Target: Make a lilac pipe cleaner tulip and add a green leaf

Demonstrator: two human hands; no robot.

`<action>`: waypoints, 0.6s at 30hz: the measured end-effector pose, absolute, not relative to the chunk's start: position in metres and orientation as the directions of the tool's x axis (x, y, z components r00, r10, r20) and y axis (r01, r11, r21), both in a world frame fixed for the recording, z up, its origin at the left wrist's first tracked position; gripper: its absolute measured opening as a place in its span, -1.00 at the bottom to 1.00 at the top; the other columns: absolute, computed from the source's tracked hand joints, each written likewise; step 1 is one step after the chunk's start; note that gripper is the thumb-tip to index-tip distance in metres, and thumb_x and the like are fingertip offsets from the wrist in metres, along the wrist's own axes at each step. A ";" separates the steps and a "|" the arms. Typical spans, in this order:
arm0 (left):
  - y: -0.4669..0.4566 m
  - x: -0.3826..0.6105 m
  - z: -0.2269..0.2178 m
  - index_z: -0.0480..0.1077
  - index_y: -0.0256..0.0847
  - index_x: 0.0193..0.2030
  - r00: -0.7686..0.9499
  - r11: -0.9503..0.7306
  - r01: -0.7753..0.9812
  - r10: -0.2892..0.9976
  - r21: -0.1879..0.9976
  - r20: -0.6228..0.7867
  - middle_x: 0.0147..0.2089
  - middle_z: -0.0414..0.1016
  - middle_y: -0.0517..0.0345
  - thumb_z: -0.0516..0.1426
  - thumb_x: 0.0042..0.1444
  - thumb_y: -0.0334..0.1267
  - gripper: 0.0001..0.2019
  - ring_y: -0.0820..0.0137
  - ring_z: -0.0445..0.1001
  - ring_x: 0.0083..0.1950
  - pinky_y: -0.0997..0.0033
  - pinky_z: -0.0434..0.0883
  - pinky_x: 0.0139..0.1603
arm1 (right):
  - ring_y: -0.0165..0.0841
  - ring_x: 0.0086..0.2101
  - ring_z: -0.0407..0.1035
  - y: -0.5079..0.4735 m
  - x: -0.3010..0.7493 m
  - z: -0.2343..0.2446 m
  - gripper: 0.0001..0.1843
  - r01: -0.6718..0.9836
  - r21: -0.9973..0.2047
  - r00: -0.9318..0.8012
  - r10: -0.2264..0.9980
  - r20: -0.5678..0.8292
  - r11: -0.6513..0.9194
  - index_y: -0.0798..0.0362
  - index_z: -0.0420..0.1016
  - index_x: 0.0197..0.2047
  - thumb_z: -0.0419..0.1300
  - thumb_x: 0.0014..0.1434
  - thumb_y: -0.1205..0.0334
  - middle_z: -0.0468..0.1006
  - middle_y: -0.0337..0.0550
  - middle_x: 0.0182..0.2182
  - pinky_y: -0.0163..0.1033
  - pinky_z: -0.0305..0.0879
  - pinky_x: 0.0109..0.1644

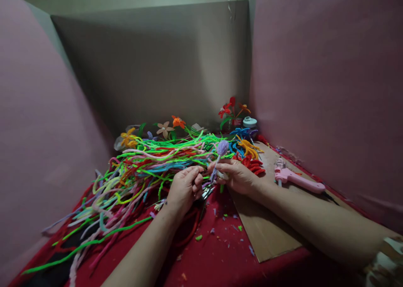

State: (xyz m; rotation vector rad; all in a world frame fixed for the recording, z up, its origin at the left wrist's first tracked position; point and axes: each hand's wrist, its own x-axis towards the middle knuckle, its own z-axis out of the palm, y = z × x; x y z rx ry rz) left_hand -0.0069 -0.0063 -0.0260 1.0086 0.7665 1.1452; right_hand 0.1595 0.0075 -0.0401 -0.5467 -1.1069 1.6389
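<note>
My right hand (236,176) pinches the stem of a lavender pipe-cleaner petal (223,147), its rounded loop pointing up. Close beside it, my left hand (185,188) is closed with thumb against fingers; what it pinches, if anything, is too small to make out. Metal scissors (207,192) lie partly hidden just below the hands. Behind and left of them spreads a large heap of pipe cleaners (151,157) in green, pink, red, blue and yellow. Red pipe-cleaner petals (252,165) and orange ones (247,146) lie just beyond my right hand.
A pink glue gun (299,181) rests on a cardboard sheet (267,232) at right. Finished flowers (179,122) and a small white bottle (249,122) stand at the back. Fuzz scraps dot the red cloth (217,245). Panels enclose three sides.
</note>
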 end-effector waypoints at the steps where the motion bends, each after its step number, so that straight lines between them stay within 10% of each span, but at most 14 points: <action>1: -0.007 -0.007 -0.025 0.33 -0.27 -0.32 0.258 0.092 -0.373 0.966 0.923 0.008 -0.68 0.13 0.43 0.21 0.00 -0.18 -0.79 0.67 -0.02 -0.73 0.67 0.04 -0.77 | -0.48 -0.53 0.19 0.007 0.159 -0.040 -0.84 -0.499 -0.866 -0.367 0.914 0.172 -0.037 0.10 0.57 -0.40 0.32 -0.08 0.21 0.47 -0.17 -0.47 -0.35 0.01 -0.51; 18: 0.001 -0.005 -0.029 0.32 -0.29 -0.40 0.166 0.148 -0.492 0.983 0.858 -0.075 -0.72 0.14 0.43 0.26 -0.10 -0.03 -0.65 0.68 0.00 -0.76 0.64 0.03 -0.79 | -0.54 -0.57 0.07 0.004 0.159 -0.048 -0.84 -0.519 -0.848 -0.430 0.890 0.151 -0.107 0.13 0.58 -0.37 0.31 -0.07 0.24 0.39 -0.22 -0.51 -0.37 -0.01 -0.52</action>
